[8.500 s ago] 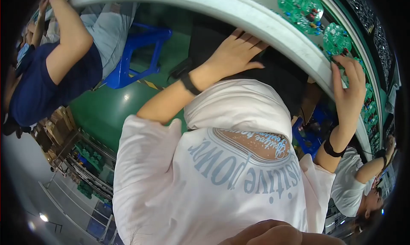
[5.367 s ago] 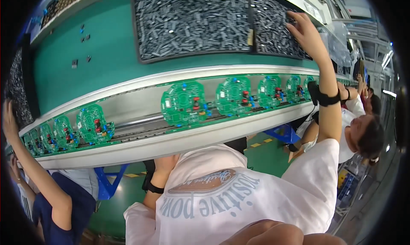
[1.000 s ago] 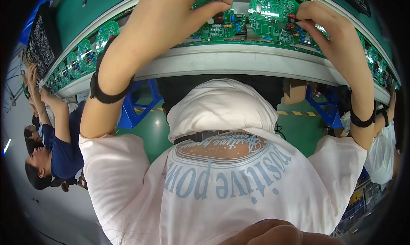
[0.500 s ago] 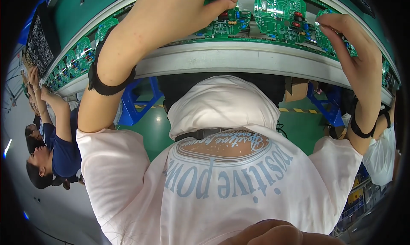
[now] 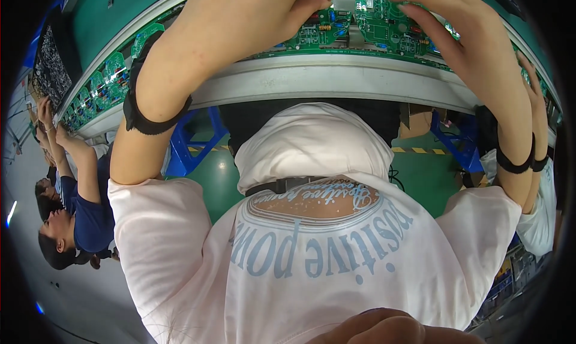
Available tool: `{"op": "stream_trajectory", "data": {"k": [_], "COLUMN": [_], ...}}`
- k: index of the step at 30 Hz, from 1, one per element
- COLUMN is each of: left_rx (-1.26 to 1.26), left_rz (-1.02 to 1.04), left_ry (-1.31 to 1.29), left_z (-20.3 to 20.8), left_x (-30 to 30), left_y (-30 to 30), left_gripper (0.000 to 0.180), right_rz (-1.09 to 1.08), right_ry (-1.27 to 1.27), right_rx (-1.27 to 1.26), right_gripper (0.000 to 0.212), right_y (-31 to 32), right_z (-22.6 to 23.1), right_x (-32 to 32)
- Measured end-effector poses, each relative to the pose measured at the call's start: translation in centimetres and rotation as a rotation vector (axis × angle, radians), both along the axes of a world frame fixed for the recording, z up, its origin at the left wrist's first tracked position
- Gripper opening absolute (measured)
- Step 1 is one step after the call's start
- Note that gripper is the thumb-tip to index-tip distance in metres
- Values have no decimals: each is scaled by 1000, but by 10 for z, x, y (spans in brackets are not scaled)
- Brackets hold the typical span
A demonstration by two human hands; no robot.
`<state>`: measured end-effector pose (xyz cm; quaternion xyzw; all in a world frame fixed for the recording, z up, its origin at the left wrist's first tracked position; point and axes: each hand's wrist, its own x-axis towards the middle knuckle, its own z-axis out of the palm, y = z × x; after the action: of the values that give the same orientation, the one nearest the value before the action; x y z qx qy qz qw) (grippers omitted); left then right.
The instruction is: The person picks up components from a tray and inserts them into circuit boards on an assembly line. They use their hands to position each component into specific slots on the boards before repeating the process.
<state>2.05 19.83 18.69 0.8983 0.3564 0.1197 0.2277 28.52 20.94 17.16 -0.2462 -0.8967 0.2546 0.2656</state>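
Observation:
My left hand (image 5: 279,11) reaches over the left part of a round green circuit board (image 5: 324,36) fitted with blue, red and striped components. Its thumb and forefinger are bent together at the top of the picture; whatever lies between them is hidden. My right hand (image 5: 447,11) is above a second round circuit board (image 5: 375,26), just to the right. The tips of its thumb and forefinger come close together over that board's upper part. Anything between them is too small to make out. Black bands circle both forearms.
The boards sit in a long rail with a pale metal edge (image 5: 300,80). More green boards (image 5: 111,74) line it to the left. Beyond lies a green surface (image 5: 135,11). Co-workers (image 5: 84,218) sit at the left; another person's hand (image 5: 531,74) reaches in at the right.
My right hand has moved left, from the board further right to the middle one. My left hand has stayed nearly in place. At the right, another person's hand has come into view beside my forearm.

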Motion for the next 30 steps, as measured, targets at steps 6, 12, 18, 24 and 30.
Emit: {"op": "stream_trajectory", "data": {"k": [6, 12, 18, 24, 30], "left_rx": [147, 255, 341, 331, 574], "left_rz": [-23, -41, 16, 342, 881], "left_ry": [42, 120, 48, 56, 23], "left_z": [3, 1, 14, -10, -42], "left_x": [10, 9, -5, -72, -150], "left_y": [-4, -10, -20, -70, -132], "left_gripper": [7, 9, 7, 27, 49], "right_rz": [152, 212, 207, -103, -297], "right_ry": [477, 690, 751, -521, -657], "right_rx": [54, 95, 163, 45, 19], "right_gripper": [19, 20, 24, 38, 30], "right_y": [11, 11, 14, -10, -22], "right_z": [-33, -50, -44, 12, 9], "right_x": [-27, -39, -34, 6, 53]}}
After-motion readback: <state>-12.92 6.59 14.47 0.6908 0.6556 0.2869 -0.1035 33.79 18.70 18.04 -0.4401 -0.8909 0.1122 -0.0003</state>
